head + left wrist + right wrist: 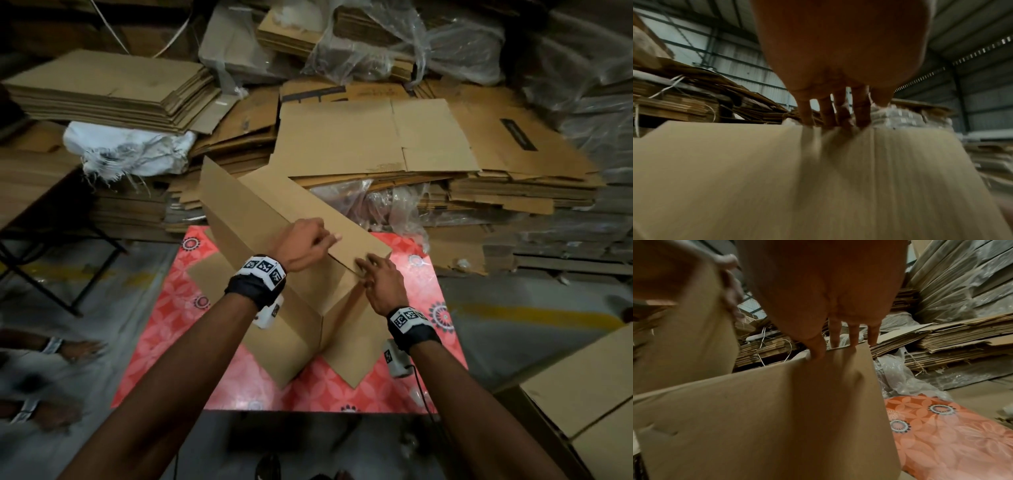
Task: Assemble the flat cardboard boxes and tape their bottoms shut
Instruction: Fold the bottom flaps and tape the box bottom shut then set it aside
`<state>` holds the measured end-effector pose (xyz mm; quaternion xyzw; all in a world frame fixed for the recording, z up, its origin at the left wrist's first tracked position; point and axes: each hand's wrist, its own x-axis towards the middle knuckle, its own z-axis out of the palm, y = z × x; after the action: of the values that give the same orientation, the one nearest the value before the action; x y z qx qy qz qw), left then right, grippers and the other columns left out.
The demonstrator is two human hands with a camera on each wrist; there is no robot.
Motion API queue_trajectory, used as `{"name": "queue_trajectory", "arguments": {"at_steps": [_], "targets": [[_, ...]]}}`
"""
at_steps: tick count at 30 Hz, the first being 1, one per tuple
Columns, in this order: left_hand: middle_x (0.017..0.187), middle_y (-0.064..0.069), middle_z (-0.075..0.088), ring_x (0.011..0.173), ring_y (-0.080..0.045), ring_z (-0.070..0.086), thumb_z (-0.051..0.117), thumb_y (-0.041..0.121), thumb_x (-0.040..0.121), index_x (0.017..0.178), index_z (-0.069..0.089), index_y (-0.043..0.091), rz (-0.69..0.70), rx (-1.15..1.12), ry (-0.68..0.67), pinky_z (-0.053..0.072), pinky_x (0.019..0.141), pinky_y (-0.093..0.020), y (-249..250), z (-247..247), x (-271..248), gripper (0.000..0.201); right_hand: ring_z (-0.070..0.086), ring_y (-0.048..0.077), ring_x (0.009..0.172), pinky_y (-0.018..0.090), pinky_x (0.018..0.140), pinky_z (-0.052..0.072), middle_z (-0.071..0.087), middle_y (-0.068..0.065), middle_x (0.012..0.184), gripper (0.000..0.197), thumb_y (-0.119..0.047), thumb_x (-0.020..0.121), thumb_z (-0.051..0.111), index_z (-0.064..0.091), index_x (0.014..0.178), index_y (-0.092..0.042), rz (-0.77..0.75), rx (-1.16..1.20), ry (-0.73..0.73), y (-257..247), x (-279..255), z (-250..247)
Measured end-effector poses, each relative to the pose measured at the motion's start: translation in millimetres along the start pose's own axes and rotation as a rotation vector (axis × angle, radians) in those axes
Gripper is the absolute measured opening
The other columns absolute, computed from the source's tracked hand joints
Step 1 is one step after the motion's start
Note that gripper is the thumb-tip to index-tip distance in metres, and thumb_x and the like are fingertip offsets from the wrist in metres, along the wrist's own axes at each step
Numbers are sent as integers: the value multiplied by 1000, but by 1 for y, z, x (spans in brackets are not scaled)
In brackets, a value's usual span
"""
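Left hand (305, 245) and right hand (383, 281) pinch top flap edges of half-erected box (291, 308); uneven pull risks skewed, gaping seam.

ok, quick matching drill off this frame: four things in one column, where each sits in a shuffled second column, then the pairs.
Things
1. brown cardboard box being assembled
2. white torn woven sack
3. pink floral mat
4. left hand

Places
A. on the floor, under the box
B. on the box's top flap edge
C. upper left, beside the flat cardboard stacks
D. on the mat, between both hands

Pairs: 1-D, 2-C, 3-A, 4-B
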<state>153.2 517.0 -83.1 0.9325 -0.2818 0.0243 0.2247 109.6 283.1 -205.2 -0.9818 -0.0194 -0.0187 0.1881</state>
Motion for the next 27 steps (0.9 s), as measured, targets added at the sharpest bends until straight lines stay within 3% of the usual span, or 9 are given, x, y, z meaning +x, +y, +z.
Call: {"name": "queue_trajectory", "arguments": {"at_steps": [2,4,8,11,16,19,21,24,27], "targets": [[82,5,67,79,-19,63,49,66,92,81,71,24,-111,141,-111,50,73,-36,-1,-23,-8,50,36,34,141,54,111,38,44,7,155,65,-8,85,60,53,147,-28,1,4,17,-6,2,-2],[96,8,71,92,-18,64,68,59,84,103,73,33,-208,275,-341,49,78,-33,-6,-42,-19,33,31,37,145,57,114,34,43,11,155,64,-11,83,58,53,146,-22,-9,37,1,-12,5,-3],[136,-2,59,119,-26,59,80,34,82,141,55,28,-359,199,-613,52,98,-38,-25,-35,-48,64,41,38,141,56,115,35,47,13,153,70,-35,75,45,58,140,-12,48,119,-9,-25,13,-2],[143,-10,45,128,-32,50,83,36,82,145,46,25,-433,157,-607,43,97,-34,-43,-2,-71,74,50,38,132,54,109,43,53,15,145,65,-40,77,50,63,133,-10,57,72,10,-32,18,-1],[126,-8,32,122,-38,41,79,65,73,127,37,29,-524,-58,-394,44,95,-48,-49,40,-99,77,55,42,115,48,97,45,59,19,125,43,-26,85,67,61,121,-3,28,-14,48,-39,20,0],[143,-15,24,133,-47,29,68,82,68,142,26,28,-585,9,-299,38,105,-59,-29,58,-98,101,56,44,112,45,96,44,60,21,123,35,-19,90,65,60,120,-1,19,-80,57,-44,19,-1],[160,-17,8,144,-55,12,61,89,64,152,17,34,-578,125,-286,24,109,-75,-13,70,-93,112,59,44,106,45,93,45,62,22,117,28,-14,91,62,61,116,0,0,-112,81,-45,18,-3],[169,-11,-7,149,-56,-15,59,80,76,158,14,36,-466,272,-329,1,103,-87,5,88,-86,103,63,42,96,45,82,49,64,22,108,23,-12,92,62,62,112,-1,-51,-208,75,-43,17,-5],[163,0,19,149,-54,-3,57,60,90,153,23,39,-375,296,-365,9,100,-90,3,94,-86,75,65,41,82,52,78,53,63,19,96,17,-11,90,65,60,105,-4,-108,-321,55,-36,17,-8]]}}
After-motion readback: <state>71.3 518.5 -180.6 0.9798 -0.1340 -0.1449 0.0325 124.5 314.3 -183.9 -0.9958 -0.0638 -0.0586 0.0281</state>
